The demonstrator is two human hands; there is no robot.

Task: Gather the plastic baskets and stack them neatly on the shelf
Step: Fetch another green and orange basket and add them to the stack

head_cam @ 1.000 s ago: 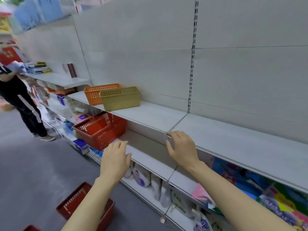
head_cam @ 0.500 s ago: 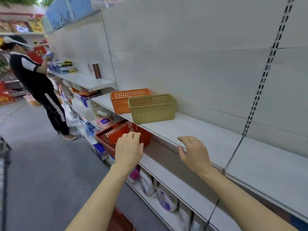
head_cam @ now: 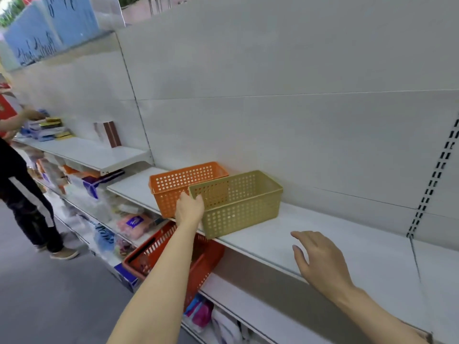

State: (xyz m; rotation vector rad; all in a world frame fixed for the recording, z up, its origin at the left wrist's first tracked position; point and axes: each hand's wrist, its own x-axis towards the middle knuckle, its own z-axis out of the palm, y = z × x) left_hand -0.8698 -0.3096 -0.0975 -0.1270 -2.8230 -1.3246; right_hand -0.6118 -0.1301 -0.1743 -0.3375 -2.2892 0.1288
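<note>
Two perforated plastic baskets stand side by side on the white shelf (head_cam: 260,239): an orange basket (head_cam: 173,180) on the left and an olive basket (head_cam: 243,202) on the right, touching. My left hand (head_cam: 190,208) has reached the gap at their near corners. Its thumb lies against the olive basket's left front corner, and its fingertips are hidden. My right hand (head_cam: 320,261) hovers over the shelf's front edge to the right of the olive basket, fingers spread and holding nothing.
A red shopping basket (head_cam: 211,259) sticks out from the lower shelf under my left arm. A person in dark clothes (head_cam: 24,194) stands at the left, handling goods on a higher shelf (head_cam: 99,155). Packaged goods fill the lower shelves.
The view moved closer along the shelf. My left hand rose from in front of the red basket to the two baskets' near corners. My right hand lifted off the shelf edge.
</note>
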